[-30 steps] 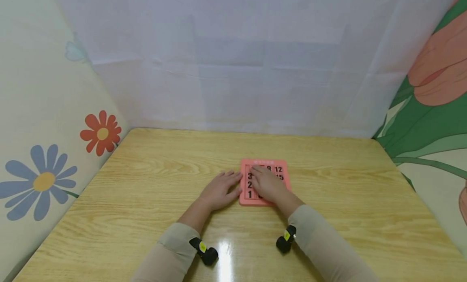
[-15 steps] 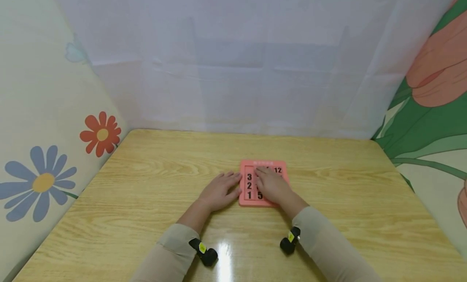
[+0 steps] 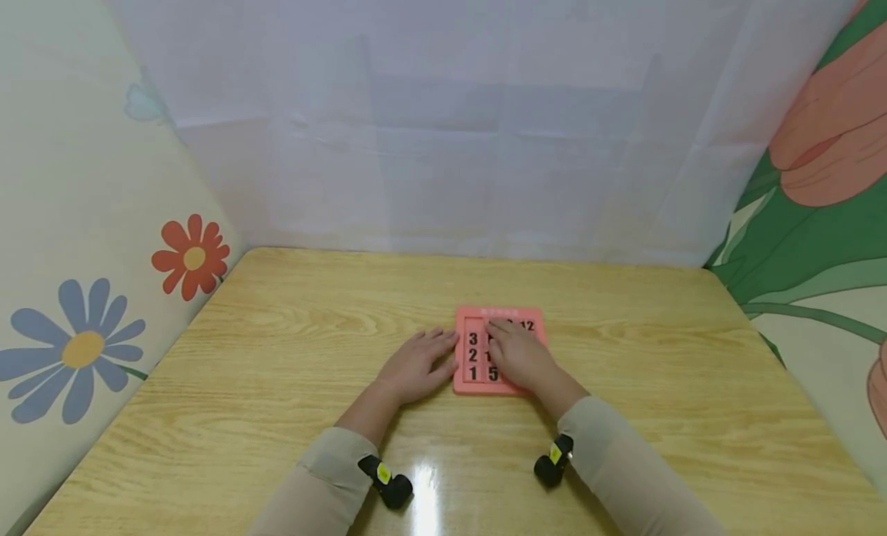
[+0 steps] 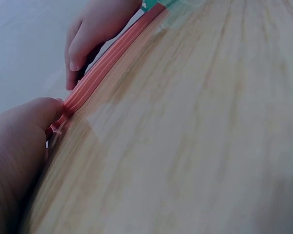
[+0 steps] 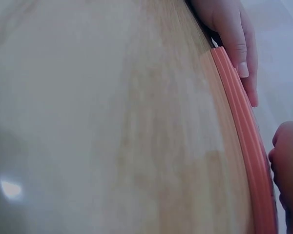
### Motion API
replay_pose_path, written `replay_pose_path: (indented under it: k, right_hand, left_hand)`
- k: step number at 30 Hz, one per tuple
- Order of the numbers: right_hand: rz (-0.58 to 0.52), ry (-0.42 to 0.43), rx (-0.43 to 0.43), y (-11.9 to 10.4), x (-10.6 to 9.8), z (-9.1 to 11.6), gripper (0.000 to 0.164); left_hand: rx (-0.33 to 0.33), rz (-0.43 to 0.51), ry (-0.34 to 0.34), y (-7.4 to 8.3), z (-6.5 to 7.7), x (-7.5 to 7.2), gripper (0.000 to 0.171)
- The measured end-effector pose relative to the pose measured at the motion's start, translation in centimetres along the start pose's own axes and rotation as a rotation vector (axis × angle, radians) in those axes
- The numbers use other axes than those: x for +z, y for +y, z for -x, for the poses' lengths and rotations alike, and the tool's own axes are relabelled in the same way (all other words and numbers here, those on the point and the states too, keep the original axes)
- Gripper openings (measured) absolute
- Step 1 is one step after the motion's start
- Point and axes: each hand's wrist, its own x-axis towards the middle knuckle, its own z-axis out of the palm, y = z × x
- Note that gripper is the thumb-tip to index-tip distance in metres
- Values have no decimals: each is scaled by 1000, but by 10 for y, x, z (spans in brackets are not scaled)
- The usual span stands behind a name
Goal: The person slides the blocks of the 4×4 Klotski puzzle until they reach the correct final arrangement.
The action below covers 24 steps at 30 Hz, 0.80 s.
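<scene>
A pink number slide puzzle (image 3: 473, 387) lies flat on the wooden table, with black numbers on its tiles. My left hand (image 3: 414, 366) rests on the table at the puzzle's left side, fingertips and thumb against its edge. Over the right part of the puzzle lies my right hand (image 3: 523, 357), its fingertips on tiles near the top of the second column and hiding several numbers. The top-left slot shows no number; 3, 2 and 1 stand below it. From the left wrist, the puzzle's ridged side (image 4: 100, 68) shows beside the left thumb.
The wood-grain table (image 3: 277, 328) reaches back to a white cloth (image 3: 443, 174). Side panels carry printed flowers (image 3: 85, 348). Each wrist bears a small black camera (image 3: 397, 491) on a strap, and light glares on the front of the table.
My right hand has shifted slightly right, its fingertips going from the first column to the second, which uncovers the blank top-left slot. The left hand stays at the puzzle's edge.
</scene>
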Motion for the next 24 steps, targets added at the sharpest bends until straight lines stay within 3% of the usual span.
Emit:
replay_pose_path:
  k: [5, 24]
  right_hand:
    - [-14, 32, -30, -3, -1, 6, 49]
    - [3, -9, -151, -16, 10, 22, 48]
  left_hand:
    - [-4, -4, 0, 0, 0, 1, 57]
    - [12, -5, 13, -1, 0, 2, 56]
